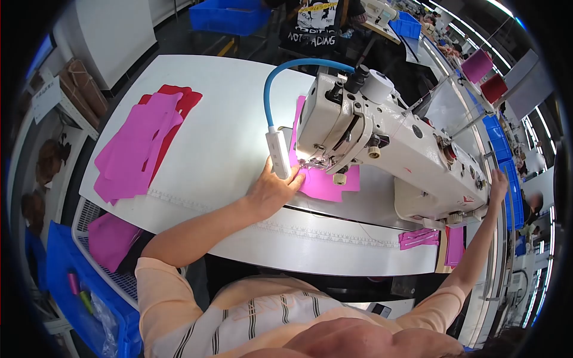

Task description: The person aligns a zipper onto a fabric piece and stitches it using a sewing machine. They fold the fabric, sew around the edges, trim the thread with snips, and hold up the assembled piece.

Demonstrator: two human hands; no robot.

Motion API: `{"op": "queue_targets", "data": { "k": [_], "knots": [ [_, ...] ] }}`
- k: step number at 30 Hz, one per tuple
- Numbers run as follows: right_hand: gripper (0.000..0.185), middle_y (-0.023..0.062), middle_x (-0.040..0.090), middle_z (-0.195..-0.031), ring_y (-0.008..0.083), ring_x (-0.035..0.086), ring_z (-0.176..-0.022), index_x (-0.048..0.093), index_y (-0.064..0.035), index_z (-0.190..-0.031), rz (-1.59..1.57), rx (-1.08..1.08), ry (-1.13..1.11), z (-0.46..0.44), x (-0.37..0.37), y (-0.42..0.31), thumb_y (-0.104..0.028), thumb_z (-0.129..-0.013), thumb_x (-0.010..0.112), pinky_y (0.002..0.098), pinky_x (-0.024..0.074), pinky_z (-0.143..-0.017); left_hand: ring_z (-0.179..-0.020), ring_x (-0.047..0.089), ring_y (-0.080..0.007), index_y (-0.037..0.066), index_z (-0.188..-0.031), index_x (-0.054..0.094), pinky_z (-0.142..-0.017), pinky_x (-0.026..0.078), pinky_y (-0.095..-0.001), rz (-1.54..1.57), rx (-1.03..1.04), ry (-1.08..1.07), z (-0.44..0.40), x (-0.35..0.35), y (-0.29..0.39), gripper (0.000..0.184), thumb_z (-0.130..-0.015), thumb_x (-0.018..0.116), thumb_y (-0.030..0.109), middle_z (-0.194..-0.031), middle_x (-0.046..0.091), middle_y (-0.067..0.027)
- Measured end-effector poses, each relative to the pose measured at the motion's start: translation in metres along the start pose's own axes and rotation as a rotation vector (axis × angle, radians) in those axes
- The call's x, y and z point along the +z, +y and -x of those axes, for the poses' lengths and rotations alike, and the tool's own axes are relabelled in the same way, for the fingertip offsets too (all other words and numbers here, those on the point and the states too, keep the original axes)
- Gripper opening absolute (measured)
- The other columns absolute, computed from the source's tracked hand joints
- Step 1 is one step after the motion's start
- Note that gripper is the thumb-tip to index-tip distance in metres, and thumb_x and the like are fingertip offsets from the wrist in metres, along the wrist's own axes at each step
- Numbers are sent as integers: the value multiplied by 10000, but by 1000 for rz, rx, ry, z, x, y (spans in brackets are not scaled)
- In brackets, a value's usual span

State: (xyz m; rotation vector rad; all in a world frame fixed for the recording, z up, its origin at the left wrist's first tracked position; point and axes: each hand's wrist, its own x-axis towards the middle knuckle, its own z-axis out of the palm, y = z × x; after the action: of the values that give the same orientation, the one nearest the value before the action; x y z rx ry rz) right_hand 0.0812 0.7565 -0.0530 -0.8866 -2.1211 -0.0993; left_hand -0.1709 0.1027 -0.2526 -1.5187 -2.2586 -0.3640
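Note:
My left hand (276, 186) lies on the white table beside the needle area of a white sewing machine (406, 149). Its visible fingers are stretched out and touch a pink fabric piece (327, 184), which passes under the machine head. A white lamp (278, 154) on a blue flexible neck hides part of these fingers. Far to the right, my right hand (498, 186) is raised at the end of the machine, where a handwheel would sit. Its fingers are too small to make out, and what they touch is hidden.
Pink cut pieces (134, 146) lie over red ones (179, 122) on the table's left. Small pink strips with zippers (418, 238) sit at the front right. A blue bin (95, 298) with thread spools stands lower left. Another person (319, 24) is across the table.

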Motion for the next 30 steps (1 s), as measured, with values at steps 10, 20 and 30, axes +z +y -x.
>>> {"op": "queue_targets", "data": {
  "k": [10, 20, 30],
  "knots": [
    [370, 140, 672, -733, 180, 621, -655, 701, 59, -898, 20, 227, -371, -18, -9, 33, -277, -745, 716, 316, 477, -628, -1070, 582, -323, 6, -1177, 571, -1025, 304, -591, 106, -19, -4, 2, 5, -2, 389, -790, 536, 19, -1227, 567, -173],
    [381, 117, 643, -678, 169, 582, -566, 684, 97, -816, -44, 392, -386, -28, 0, 62, -264, -715, 748, 321, 456, -546, -1073, 580, -312, 25, -1195, 570, -975, 360, -545, 40, -2, -15, 1, -1, -1, 433, -762, 565, 30, -1216, 576, -161],
    [343, 104, 662, -694, 145, 592, -601, 701, 68, -851, -54, 222, -327, -24, -1, 66, -249, -724, 726, 282, 454, -573, -1043, 597, -245, 63, -1148, 606, -890, 447, -449, -42, 4, 37, -1, -5, 0, 419, -730, 598, 53, -1180, 606, -119]
  ]
}}
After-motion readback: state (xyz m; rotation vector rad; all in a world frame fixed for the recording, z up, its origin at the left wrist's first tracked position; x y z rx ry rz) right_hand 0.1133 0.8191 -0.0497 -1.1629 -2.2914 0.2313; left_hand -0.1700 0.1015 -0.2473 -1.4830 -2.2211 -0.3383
